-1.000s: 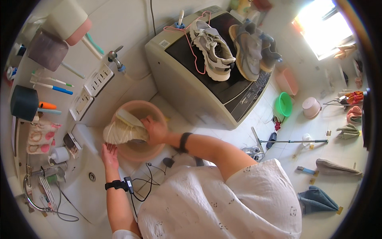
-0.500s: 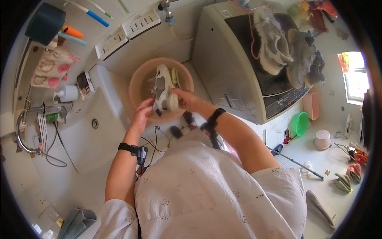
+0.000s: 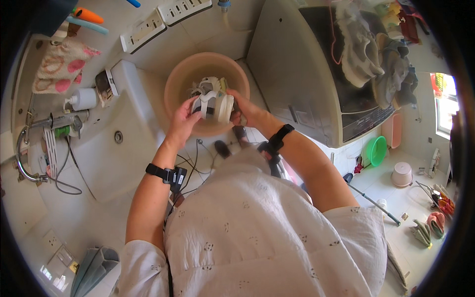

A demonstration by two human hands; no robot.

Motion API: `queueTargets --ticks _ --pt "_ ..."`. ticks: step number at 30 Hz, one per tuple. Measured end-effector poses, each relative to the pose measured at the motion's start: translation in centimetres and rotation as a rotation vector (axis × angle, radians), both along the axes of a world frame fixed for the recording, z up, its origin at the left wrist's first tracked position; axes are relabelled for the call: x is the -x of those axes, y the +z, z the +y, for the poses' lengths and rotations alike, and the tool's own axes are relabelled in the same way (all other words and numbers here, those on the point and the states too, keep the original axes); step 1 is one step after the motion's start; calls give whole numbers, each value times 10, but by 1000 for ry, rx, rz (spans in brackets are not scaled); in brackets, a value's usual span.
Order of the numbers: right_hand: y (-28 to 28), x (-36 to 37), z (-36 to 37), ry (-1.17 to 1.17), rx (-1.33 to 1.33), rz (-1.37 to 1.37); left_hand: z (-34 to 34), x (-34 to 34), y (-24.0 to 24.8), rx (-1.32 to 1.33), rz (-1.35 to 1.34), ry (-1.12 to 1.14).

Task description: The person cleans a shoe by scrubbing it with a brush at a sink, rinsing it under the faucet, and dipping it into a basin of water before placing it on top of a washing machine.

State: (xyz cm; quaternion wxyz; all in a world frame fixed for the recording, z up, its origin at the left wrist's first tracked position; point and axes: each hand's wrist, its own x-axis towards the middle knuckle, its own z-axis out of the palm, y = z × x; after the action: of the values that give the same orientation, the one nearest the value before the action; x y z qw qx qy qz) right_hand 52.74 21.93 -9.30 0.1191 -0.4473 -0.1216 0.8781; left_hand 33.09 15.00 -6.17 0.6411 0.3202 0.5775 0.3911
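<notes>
Both hands are partly closed around one white-and-grey sneaker (image 3: 210,103), which lies between them over the salmon-pink basin (image 3: 171,84). The left hand (image 3: 182,123) grips the shoe's left side, its thumb laid along the near part of the upper; most of its fingers are hidden behind the shoe. The right hand (image 3: 246,111) is curled against the opposite side, where the thick pale sole shows, with fingertips bent in toward it; how firmly it presses, I cannot tell. Just beyond the shoe, between the hands, a pale yellow item (image 3: 222,84) shows in the basin, too blurred to name.

A black strap (image 3: 158,172) circles the left wrist, carrying a small dark box, and another black strap (image 3: 282,134) circles the right. Left of the left hand is the white sink (image 3: 141,101) with its round drain (image 3: 118,137). Right of the right hand stands the top-loading washing machine (image 3: 292,79), with a pale sneaker (image 3: 357,55) and a pink hanger (image 3: 332,34) on its lid.
</notes>
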Motion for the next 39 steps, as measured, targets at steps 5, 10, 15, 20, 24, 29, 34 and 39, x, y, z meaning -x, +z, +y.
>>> queueTargets --ticks 5,10,15,20,24,29,34,39 --pt "-2 -5 1 -6 1 -15 4 -9 15 -73 -7 -7" --pt "-13 -9 3 -1 76 87 5 -13 13 -141 80 11" --pt "-21 -8 2 31 53 76 5 -13 9 -136 170 67" --pt "-23 -6 1 13 117 108 11 -13 11 -152 246 69" --pt "-32 -4 1 -9 200 157 12 -19 9 -209 123 149" --pt "-40 2 2 -7 194 142 13 -17 1 -125 198 155" --pt "-26 11 0 -28 185 65 16 -12 3 35 212 142" --pt "-18 4 -13 -162 219 1 9 7 -15 234 -127 354"
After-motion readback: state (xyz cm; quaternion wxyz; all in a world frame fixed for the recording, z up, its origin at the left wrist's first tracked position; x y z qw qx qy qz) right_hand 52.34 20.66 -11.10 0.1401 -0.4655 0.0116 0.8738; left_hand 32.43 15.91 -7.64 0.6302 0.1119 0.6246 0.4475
